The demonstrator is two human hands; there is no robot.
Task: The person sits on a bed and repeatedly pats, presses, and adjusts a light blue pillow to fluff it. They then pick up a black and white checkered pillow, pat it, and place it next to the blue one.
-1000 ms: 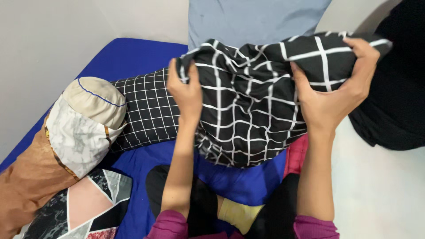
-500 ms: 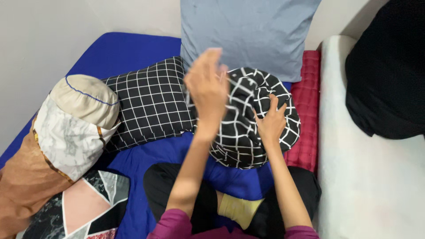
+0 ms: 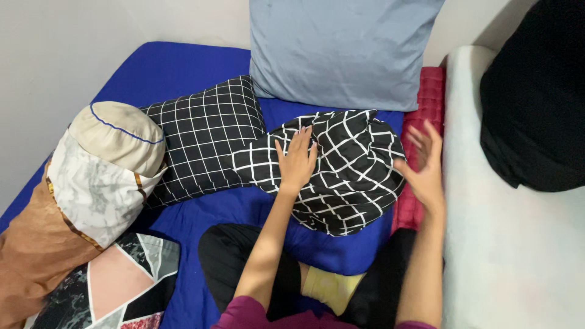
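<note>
Reading left to right, I note that the black-and-white checked pillow [image 3: 341, 176], held up in both hands a second ago, now lies on the blue bed sheet [image 3: 177, 70] between the smaller checked cushion [image 3: 204, 137] and the red quilted mat [image 3: 420, 140], so I judge it set down and being patted into shape. My left hand [image 3: 297, 161] rests flat on it, grip spread; my right hand [image 3: 423, 167] hovers just beside its right edge, grip spread, holding nothing. Its long axis runs upper left to lower right, one corner pointing toward the cushion.
</note>
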